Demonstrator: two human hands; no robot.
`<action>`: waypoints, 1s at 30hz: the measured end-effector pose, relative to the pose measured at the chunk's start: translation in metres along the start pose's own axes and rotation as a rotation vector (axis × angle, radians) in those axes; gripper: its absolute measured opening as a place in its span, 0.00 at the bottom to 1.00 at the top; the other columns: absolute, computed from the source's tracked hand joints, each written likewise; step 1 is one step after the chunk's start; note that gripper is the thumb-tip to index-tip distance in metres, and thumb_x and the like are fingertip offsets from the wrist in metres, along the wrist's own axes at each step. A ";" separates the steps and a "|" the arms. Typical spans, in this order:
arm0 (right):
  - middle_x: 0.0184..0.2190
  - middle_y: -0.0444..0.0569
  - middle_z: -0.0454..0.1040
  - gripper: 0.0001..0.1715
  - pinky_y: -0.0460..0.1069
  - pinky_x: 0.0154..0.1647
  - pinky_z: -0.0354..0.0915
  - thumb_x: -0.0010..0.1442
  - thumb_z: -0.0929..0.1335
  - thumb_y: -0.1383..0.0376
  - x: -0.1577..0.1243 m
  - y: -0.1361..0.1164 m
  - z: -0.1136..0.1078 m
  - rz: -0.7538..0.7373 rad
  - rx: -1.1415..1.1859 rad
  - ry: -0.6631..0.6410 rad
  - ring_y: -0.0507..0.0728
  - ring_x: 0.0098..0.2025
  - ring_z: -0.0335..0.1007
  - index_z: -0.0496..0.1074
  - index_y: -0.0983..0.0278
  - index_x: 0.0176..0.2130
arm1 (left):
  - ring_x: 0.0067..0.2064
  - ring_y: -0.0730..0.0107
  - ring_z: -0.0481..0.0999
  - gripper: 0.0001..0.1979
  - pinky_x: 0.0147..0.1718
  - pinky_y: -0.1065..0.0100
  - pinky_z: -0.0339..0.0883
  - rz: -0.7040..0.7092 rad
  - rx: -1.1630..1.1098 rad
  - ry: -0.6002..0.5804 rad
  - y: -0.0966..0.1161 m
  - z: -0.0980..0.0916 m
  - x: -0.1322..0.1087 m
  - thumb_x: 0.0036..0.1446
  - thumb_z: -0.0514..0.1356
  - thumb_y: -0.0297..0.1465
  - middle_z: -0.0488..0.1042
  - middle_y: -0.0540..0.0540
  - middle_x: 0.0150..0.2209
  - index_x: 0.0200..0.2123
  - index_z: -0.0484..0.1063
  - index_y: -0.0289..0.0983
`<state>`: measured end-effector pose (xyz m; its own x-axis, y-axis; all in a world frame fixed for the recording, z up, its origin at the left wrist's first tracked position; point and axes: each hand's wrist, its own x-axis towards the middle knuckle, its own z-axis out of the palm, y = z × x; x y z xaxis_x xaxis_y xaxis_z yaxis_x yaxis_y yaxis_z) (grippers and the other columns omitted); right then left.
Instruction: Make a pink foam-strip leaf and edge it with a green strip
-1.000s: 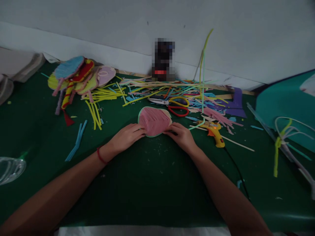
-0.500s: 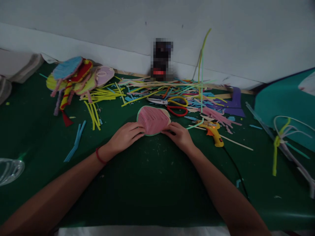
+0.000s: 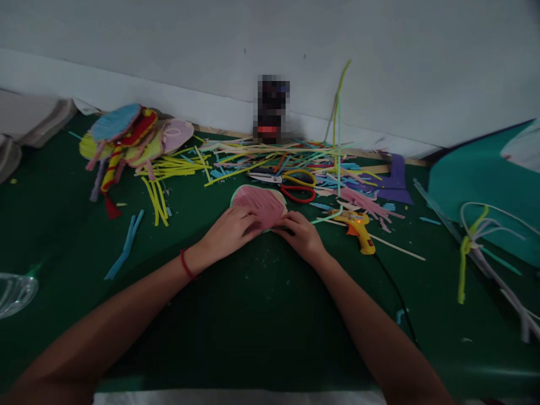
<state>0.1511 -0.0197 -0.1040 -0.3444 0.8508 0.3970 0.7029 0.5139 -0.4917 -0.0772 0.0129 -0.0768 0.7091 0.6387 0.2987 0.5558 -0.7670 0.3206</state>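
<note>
A rounded pink panel [image 3: 259, 201] made of pipe cleaners, with a pale green rim, lies on the green table in front of me. My left hand [image 3: 232, 232] reaches over its lower left part, the fingers together on its surface and near edge; the thumb is mostly hidden. At the lower right edge, my right hand [image 3: 302, 235] pinches the panel between thumb and fingers. A mint-green pipe cleaner [image 3: 327, 218] runs from near the right hand to a tall upright stretch with a yellow-green top. Scissors [image 3: 299, 185] with yellow and red handles rest just behind the panel.
A yellow glue gun [image 3: 361, 229] lies right of my right hand, its cord trailing toward me. Many loose pipe cleaners [image 3: 236, 160] spread along the wall. Finished fan shapes [image 3: 116, 124] are stacked at back left. Clear plastic [image 3: 17, 293] sits at left, a teal sheet [image 3: 485, 180] at right.
My left hand has slid right and further over the pink panel, covering its lower left part. The right hand keeps its pinch on the edge. The view has shifted slightly.
</note>
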 end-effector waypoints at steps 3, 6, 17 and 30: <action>0.37 0.50 0.74 0.08 0.54 0.43 0.66 0.62 0.68 0.60 0.000 0.004 -0.002 0.004 -0.023 -0.010 0.58 0.40 0.70 0.77 0.58 0.40 | 0.46 0.58 0.71 0.12 0.46 0.56 0.66 -0.285 0.031 0.193 -0.014 -0.004 -0.004 0.64 0.54 0.34 0.72 0.40 0.44 0.45 0.71 0.34; 0.40 0.51 0.74 0.10 0.56 0.44 0.65 0.61 0.69 0.60 0.000 0.008 -0.003 0.022 -0.076 0.011 0.60 0.43 0.69 0.77 0.58 0.43 | 0.43 0.56 0.71 0.15 0.43 0.54 0.67 -0.532 0.028 0.274 -0.037 -0.001 -0.008 0.59 0.58 0.37 0.72 0.38 0.40 0.44 0.71 0.31; 0.39 0.50 0.76 0.05 0.54 0.44 0.62 0.58 0.71 0.62 -0.001 0.006 -0.004 0.020 -0.140 0.050 0.59 0.43 0.70 0.77 0.60 0.37 | 0.31 0.72 0.72 0.17 0.29 0.71 0.65 -0.916 -0.948 0.376 -0.013 0.011 0.025 0.46 0.64 0.28 0.73 0.47 0.34 0.40 0.64 0.35; 0.36 0.54 0.74 0.18 0.56 0.43 0.65 0.60 0.65 0.52 -0.062 0.044 -0.109 0.436 -0.314 0.406 0.61 0.40 0.70 0.73 0.64 0.34 | 0.27 0.75 0.73 0.23 0.25 0.74 0.65 -1.077 -1.222 0.441 -0.022 -0.028 -0.027 0.34 0.70 0.29 0.75 0.48 0.31 0.37 0.70 0.31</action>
<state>0.2715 -0.0622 -0.0654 0.2303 0.8328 0.5033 0.8934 0.0241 -0.4486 -0.1207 0.0143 -0.0664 -0.0261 0.9322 -0.3609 -0.1157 0.3558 0.9274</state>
